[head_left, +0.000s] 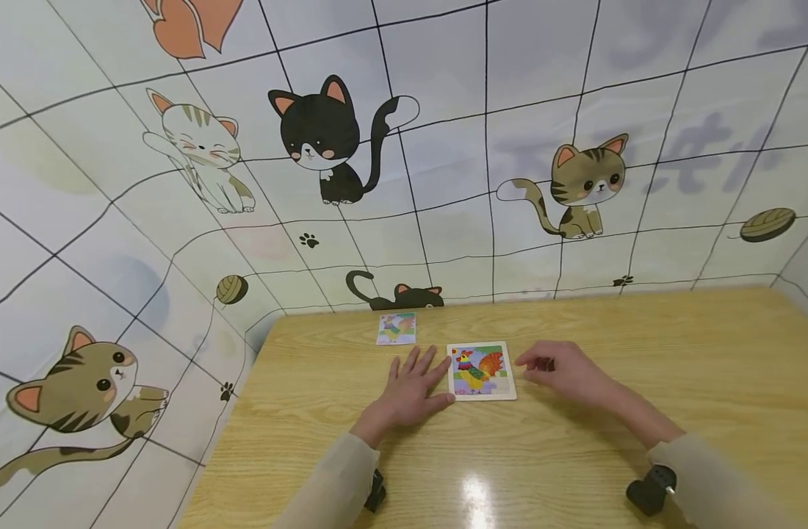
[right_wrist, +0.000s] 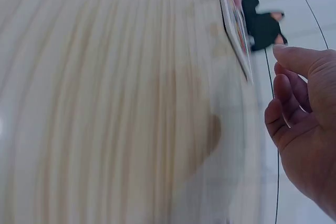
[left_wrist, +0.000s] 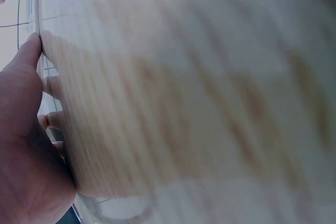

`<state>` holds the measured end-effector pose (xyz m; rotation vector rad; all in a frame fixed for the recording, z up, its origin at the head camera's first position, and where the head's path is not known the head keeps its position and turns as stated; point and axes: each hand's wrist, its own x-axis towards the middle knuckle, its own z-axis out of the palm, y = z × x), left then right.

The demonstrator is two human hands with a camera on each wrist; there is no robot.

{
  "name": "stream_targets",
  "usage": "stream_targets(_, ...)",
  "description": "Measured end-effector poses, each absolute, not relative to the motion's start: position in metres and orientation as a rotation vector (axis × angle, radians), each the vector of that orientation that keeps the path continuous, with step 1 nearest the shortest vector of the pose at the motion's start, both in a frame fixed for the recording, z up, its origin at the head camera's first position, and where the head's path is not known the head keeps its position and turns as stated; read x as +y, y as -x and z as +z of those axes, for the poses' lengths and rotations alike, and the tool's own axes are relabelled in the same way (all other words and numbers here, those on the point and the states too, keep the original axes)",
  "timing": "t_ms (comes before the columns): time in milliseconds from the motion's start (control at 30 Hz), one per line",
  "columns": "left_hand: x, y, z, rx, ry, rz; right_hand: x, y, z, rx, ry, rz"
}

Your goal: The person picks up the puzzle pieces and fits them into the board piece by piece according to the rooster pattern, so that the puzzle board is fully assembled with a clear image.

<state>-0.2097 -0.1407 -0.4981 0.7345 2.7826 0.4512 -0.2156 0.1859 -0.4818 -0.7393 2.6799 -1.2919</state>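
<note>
A square picture puzzle of a rooster in a pale frame lies flat on the table; its lower right part looks plain and greyish. My left hand rests with spread fingers beside it, index finger and thumb right at the frame's left edge. In the left wrist view this hand lies low against the tabletop. To the right of the puzzle hovers my right hand, its fingers loosely curled and the thumb close to the index finger. The right wrist view shows nothing between the fingers of this hand.
A small card with a paler rooster picture lies farther back, left of the puzzle. The wooden table meets a cloth backdrop printed with cats and grid lines. A black device sits at the right wrist.
</note>
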Motion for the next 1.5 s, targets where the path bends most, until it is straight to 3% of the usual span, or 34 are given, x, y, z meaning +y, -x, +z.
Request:
stream_targets(333,-0.141,0.209,-0.493,2.775,-0.72,0.435,0.281,0.202,-0.487,2.823,0.605,-1.139)
stream_targets(567,-0.143,0.209,-0.493,2.772,-0.709,0.453,0.315,0.196,-0.498,2.864,0.576,-1.09)
stream_targets(1500,-0.141,0.209,-0.497,2.78,-0.715,0.447,0.318,0.186,-0.507,2.66,0.679,-1.22)
